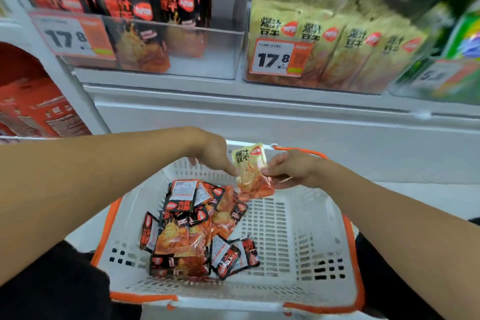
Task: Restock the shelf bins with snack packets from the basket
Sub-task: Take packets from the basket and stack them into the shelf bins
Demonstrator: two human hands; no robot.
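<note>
Head view: both hands over the far rim of the white basket (pixel 306 275) with orange trim. Right hand (pixel 293 167) pinches a yellow snack packet (pixel 250 163) at its right edge, thumb and fingertips curled onto the lower part of the packet. Left hand (pixel 211 150) reaches in from the other side, fingers pointing down, fingertips touching the packet's left edge; whether they actually grip it or just touch, can't tell. Packet is upright, slightly tilted, between the two sets of fingertips, its orange lower end hanging just above the basket interior.

Below and left of the fingers: pile of black-and-orange packets (pixel 192 228) lying loose on the basket floor, mixed face-up and face-down, bunched toward the basket's left half. Basket floor right of the pile, under the right fingers, is bare mesh. Orange handle (pixel 301 150) lies along the far rim, just behind the right hand.

Above the fingers: white shelf ledge, then two clear bins. Left clear bin (pixel 223 54) holds black packets in upright rows, with open space at its right front. Right clear bin (pixel 259 80), nearly straight above the held packet, is packed with yellow packets (pixel 337 44) of matching print. Each bin front carries a price tag (pixel 281 57) reading 17.8. Upper shelf area is motion-blurred.
</note>
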